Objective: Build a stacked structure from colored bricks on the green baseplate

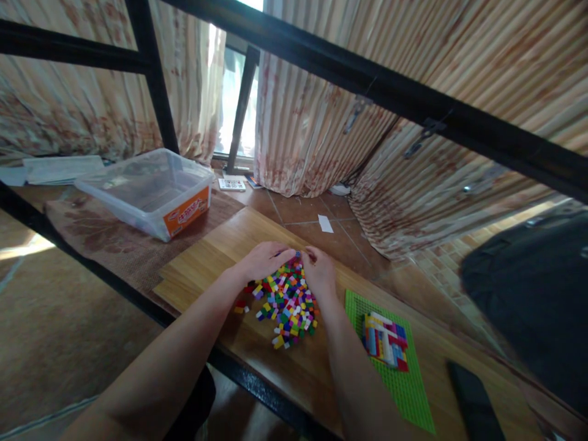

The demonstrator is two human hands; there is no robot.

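Observation:
A heap of small coloured bricks (288, 304) lies on the wooden board (215, 257). Both hands meet at its far edge. My left hand (263, 260) has its fingers curled, fingertips pinching toward a small brick at the heap's top. My right hand (319, 271) is also curled, its fingertips close to the left hand's. What sits between the fingers is too small to make out. A green baseplate (404, 383) lies to the right with a block of stacked bricks (384, 340) on it.
A clear plastic box (149, 191) with an orange label stands at the back left on a brown mat. A black phone (473, 401) lies at the board's near right. Black metal frame bars cross overhead, and curtains hang behind.

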